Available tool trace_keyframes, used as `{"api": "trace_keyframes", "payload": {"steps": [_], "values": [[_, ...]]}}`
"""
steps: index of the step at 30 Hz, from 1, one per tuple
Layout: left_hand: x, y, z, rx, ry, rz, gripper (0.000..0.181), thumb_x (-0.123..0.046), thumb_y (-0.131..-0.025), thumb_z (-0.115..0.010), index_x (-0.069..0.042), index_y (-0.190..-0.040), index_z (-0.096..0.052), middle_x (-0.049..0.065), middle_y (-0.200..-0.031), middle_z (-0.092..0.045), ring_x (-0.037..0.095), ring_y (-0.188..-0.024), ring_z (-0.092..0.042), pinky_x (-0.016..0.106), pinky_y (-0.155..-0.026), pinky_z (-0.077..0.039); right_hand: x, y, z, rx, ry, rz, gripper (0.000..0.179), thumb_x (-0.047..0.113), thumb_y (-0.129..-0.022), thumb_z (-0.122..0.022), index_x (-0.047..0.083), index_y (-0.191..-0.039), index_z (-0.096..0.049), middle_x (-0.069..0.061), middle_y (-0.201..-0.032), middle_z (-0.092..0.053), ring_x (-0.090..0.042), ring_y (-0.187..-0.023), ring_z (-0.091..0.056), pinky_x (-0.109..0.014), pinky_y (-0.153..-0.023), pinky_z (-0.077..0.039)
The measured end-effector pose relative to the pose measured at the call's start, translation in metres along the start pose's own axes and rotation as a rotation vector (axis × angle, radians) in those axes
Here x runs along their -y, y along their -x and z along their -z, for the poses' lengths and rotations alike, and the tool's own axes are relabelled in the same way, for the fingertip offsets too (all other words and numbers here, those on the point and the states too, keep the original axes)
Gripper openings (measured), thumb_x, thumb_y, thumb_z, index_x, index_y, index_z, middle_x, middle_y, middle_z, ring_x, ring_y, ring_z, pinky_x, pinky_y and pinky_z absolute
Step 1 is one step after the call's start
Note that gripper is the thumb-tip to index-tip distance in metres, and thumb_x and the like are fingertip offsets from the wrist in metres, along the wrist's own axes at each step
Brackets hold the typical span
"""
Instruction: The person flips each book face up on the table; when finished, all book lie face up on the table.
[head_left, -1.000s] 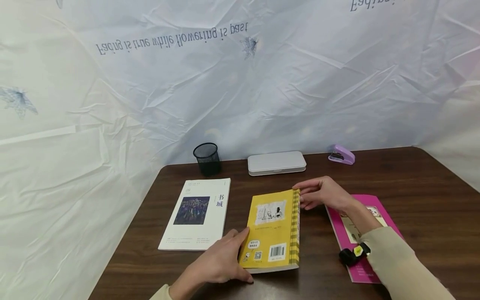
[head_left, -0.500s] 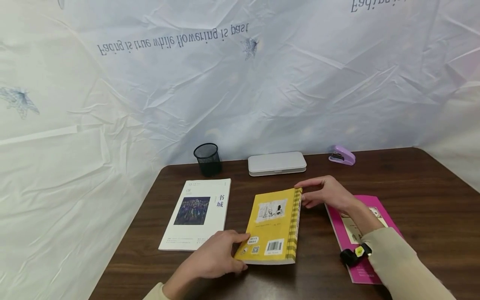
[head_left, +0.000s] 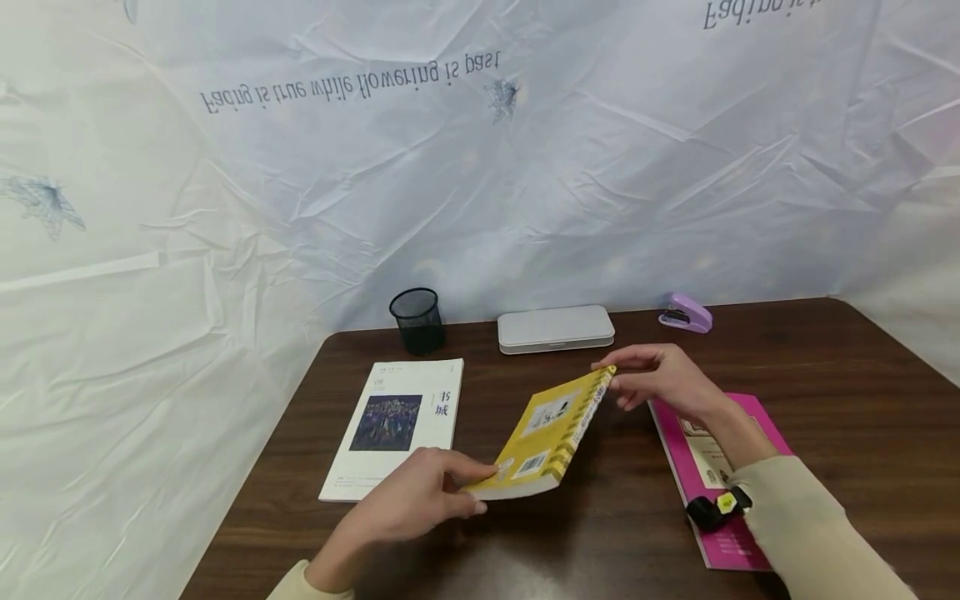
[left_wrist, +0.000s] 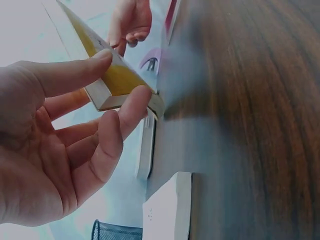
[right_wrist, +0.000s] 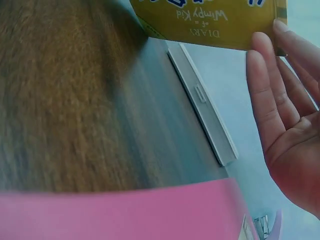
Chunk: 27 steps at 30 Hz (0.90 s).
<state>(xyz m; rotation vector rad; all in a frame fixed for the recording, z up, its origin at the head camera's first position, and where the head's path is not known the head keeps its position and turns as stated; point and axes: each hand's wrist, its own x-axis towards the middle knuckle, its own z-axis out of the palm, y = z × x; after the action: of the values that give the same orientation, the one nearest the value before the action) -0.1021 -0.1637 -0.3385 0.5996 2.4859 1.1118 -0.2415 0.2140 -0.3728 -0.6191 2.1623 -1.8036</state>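
Observation:
A yellow paperback book (head_left: 536,429), back cover upward, is held tilted above the table between both hands. My left hand (head_left: 416,493) pinches its near left corner, thumb and fingers on opposite faces, as the left wrist view shows with the book's corner (left_wrist: 120,80). At the far right corner, by the spine, my right hand (head_left: 667,383) pinches the book. The right wrist view shows the front cover (right_wrist: 205,22) with the words "Diary of a Wimpy Kid". A pink book (head_left: 727,550) lies flat beneath the right forearm, partly hidden by it.
A white magazine (head_left: 435,433) lies on the left of the brown table (head_left: 622,533). Along the back edge stand a black mesh pen holder (head_left: 417,321), a white flat case (head_left: 555,327) and a purple stapler (head_left: 686,313). A pale curtain (head_left: 525,183) hangs behind.
The yellow book has been raised and tilted, its spine now turned more toward the camera. My left hand has moved left with its corner; my right hand has shifted slightly up and right.

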Motion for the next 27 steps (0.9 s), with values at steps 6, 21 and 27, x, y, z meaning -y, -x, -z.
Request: {"api": "trace_keyframes", "payload": {"steps": [6, 21, 27], "values": [[-0.003, 0.002, 0.002, -0.085, 0.003, 0.005, 0.037, -0.019, -0.096, -0.079, -0.017, -0.133, -0.076, 0.003, -0.114, -0.066, 0.012, -0.083, -0.057, 0.023, -0.063, -0.049, 0.002, 0.000, 0.001, -0.038, -0.044, 0.059, 0.028, 0.004, -0.099, -0.072, 0.001, -0.127, -0.073, 0.006, -0.111, -0.081, -0.016, -0.070, -0.075, -0.040, -0.068, -0.066], [-0.002, 0.000, 0.002, -0.247, 0.010, -0.045, 0.023, -0.015, -0.095, -0.080, -0.017, -0.118, -0.082, 0.000, -0.093, -0.067, 0.007, -0.063, -0.057, 0.025, -0.051, -0.052, 0.015, 0.003, -0.003, -0.168, -0.119, 0.084, 0.024, 0.001, -0.097, -0.074, 0.011, -0.119, -0.079, 0.001, -0.089, -0.081, -0.012, -0.061, -0.071, -0.032, -0.060, -0.063], [-0.005, 0.000, 0.002, -0.280, 0.024, -0.019, 0.021, -0.017, -0.095, -0.080, -0.020, -0.116, -0.083, 0.000, -0.099, -0.072, 0.008, -0.064, -0.057, 0.026, -0.050, -0.051, 0.019, 0.005, -0.002, -0.197, -0.116, 0.026, 0.022, 0.006, -0.097, -0.075, 0.019, -0.115, -0.080, 0.000, -0.085, -0.080, -0.011, -0.060, -0.070, -0.032, -0.061, -0.063]]}}
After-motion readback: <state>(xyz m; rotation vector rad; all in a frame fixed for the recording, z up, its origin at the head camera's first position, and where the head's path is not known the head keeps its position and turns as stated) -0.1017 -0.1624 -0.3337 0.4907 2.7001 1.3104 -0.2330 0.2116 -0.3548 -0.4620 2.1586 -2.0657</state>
